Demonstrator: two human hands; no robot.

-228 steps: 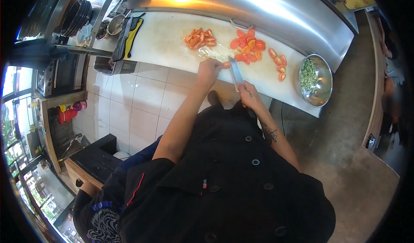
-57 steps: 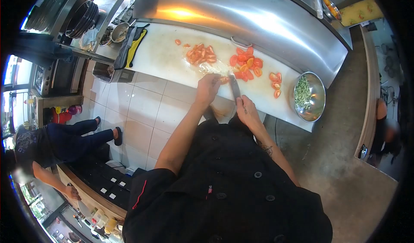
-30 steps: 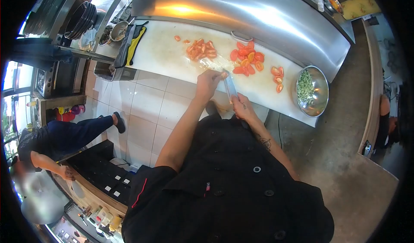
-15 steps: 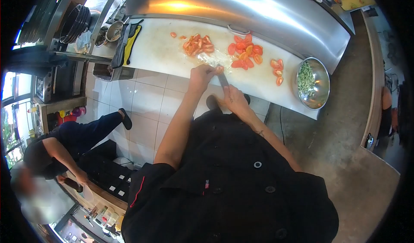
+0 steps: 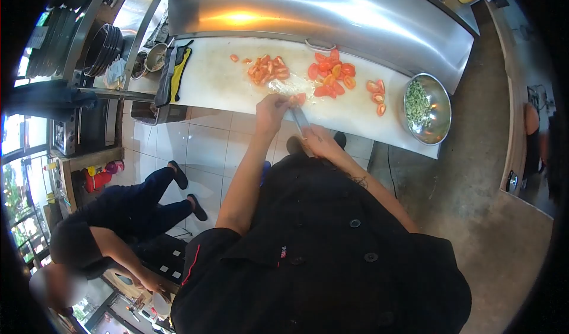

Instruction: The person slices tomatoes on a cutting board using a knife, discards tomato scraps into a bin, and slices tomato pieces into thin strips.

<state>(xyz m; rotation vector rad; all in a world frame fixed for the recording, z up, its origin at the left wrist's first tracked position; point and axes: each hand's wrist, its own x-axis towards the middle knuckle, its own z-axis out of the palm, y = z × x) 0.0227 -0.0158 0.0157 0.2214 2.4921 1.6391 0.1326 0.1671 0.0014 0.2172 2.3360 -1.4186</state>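
My left hand (image 5: 271,110) pinches a tomato piece (image 5: 297,99) near the front edge of the white board (image 5: 219,85). My right hand (image 5: 319,140) grips a knife (image 5: 300,119), its blade tip at that tomato piece. Behind my left hand lies a pile of cut tomato wedges (image 5: 268,70), with two small bits to its left. Flat, hollowed tomato pieces (image 5: 332,72) lie right of the wet middle patch. Farther right sit several more wedges (image 5: 377,96) beside a steel bowl (image 5: 440,118) holding chopped green pieces (image 5: 418,105).
A black and yellow cloth (image 5: 177,76) with a knife on it lies at the board's left end. Small metal pans (image 5: 156,57) and stacked dark pans (image 5: 104,51) stand farther left. A co-worker (image 5: 118,215) bends over a counter at the lower left.
The knife and both my hands have shifted slightly left along the board, with the blade at a tomato piece. Two small bits now lie left of the wedge pile. The co-worker has moved closer.
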